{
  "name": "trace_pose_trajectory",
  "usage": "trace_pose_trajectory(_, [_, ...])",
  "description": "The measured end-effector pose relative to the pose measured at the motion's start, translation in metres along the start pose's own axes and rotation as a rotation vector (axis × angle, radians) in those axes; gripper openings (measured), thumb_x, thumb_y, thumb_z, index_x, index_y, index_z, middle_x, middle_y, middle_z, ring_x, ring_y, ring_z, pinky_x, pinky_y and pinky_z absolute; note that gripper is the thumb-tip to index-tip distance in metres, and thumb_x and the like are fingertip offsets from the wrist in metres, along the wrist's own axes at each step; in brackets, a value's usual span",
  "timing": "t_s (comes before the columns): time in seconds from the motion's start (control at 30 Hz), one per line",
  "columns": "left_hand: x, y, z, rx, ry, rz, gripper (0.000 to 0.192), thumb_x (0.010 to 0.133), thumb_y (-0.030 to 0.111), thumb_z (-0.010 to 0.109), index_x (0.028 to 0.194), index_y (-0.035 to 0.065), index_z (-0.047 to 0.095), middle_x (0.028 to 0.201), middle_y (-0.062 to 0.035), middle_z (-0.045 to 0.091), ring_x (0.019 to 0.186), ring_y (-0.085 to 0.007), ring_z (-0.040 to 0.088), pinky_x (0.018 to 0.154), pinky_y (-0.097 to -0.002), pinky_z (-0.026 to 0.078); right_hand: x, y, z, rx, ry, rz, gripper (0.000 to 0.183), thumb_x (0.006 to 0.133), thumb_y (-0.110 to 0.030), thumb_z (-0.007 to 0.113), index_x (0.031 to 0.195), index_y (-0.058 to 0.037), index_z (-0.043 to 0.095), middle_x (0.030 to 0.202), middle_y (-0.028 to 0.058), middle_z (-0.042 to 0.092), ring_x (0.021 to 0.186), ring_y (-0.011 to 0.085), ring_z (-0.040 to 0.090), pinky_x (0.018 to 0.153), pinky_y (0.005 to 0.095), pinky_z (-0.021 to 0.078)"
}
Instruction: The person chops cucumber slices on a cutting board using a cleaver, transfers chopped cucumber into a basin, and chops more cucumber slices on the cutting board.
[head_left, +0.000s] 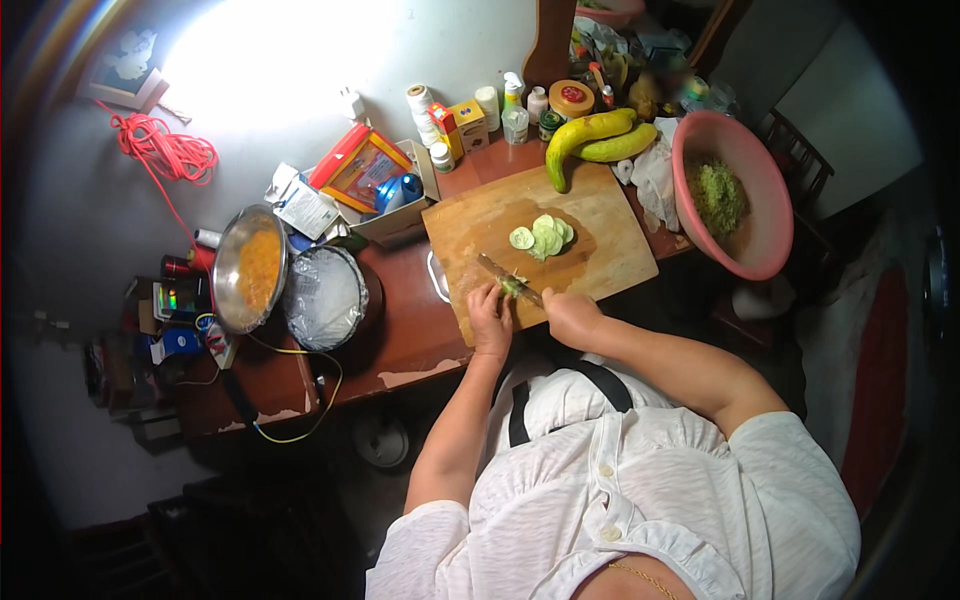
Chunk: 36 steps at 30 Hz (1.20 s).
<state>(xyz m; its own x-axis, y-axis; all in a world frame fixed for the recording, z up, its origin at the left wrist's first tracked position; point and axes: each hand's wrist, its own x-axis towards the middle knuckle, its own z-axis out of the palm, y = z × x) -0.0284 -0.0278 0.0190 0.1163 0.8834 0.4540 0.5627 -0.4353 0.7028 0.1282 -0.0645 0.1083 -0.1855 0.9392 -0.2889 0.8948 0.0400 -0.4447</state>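
My right hand (571, 320) is closed around the handle of a kitchen knife (491, 267), its blade slanting up and left across the wooden cutting board (615, 232). Beside the blade, the fingers of my left hand (490, 319) hold a small pile of cut green vegetable (513, 286) against the board. How much lies under the fingertips is hidden. Farther up the board, round pale-green vegetable slices (548, 236) overlap in a loose heap on a wet patch. Two yellow-green gourds (592, 135) lie at the board's far edge.
A pink basin (772, 202) with shredded green vegetable (718, 196) stands at right. Leftward are a steel bowl of orange shreds (259, 270), a plastic-covered pot (326, 300) and a cardboard box (405, 217). Bottles and jars (536, 105) line the wall. A yellow cable (339, 382) hangs over the table edge.
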Motion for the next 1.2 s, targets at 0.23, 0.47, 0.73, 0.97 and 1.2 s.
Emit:
trace_pose_trajectory(0.23, [-0.001,-0.003,0.003,-0.025,-0.055,-0.006,0.022,0.071,-0.002,0.063,0.092,-0.0005,0.058,0.094,-0.0143,0.056,0.091,-0.0331,0.051,0.08,-0.038,0.042,0.005,-0.002,0.007,-0.037,-0.014,0.018,0.016,0.071,-0.003,0.049,0.086,0.0033,0.048,0.072,0.0238,0.06,0.068,0.0393,0.061,0.062,0.0473,0.047])
trace_pose_trajectory(0.47, [-0.006,0.0,-0.001,0.013,0.043,0.017,0.024,0.07,-0.001,0.064,0.093,-0.0012,0.057,0.097,-0.0161,0.054,0.09,-0.0331,0.05,0.079,-0.0384,0.042,-0.003,0.003,0.008,0.02,0.042,0.005,0.017,0.071,-0.003,0.05,0.087,0.0026,0.048,0.07,0.023,0.06,0.068,0.039,0.06,0.061,0.0474,0.047])
trace_pose_trajectory(0.73, [-0.004,-0.005,0.002,0.004,0.016,0.01,0.018,0.07,-0.003,0.063,0.087,0.0004,0.058,0.092,-0.0134,0.056,0.089,-0.0316,0.05,0.079,-0.0388,0.042,0.005,-0.006,0.0,-0.059,-0.01,-0.041,0.018,0.071,-0.003,0.051,0.087,0.0031,0.049,0.072,0.0226,0.061,0.068,0.0377,0.061,0.06,0.046,0.0476])
trace_pose_trajectory(0.97, [-0.003,0.002,-0.004,0.031,0.042,-0.036,0.023,0.071,-0.002,0.062,0.094,0.0006,0.058,0.096,-0.0149,0.055,0.091,-0.0325,0.05,0.08,-0.039,0.042,0.001,0.005,0.01,-0.003,0.007,-0.006,0.018,0.07,-0.002,0.05,0.087,0.0031,0.048,0.071,0.0225,0.06,0.068,0.038,0.061,0.06,0.0464,0.0471])
trace_pose_trajectory(1.2, [-0.007,-0.006,-0.006,0.057,-0.042,-0.004,0.023,0.071,-0.003,0.061,0.094,0.0005,0.059,0.097,-0.0148,0.055,0.092,-0.0329,0.05,0.081,-0.0386,0.042,0.005,-0.006,-0.003,-0.017,-0.043,-0.043,0.018,0.07,-0.002,0.05,0.087,0.0032,0.049,0.072,0.0236,0.06,0.069,0.0392,0.061,0.061,0.0473,0.0468])
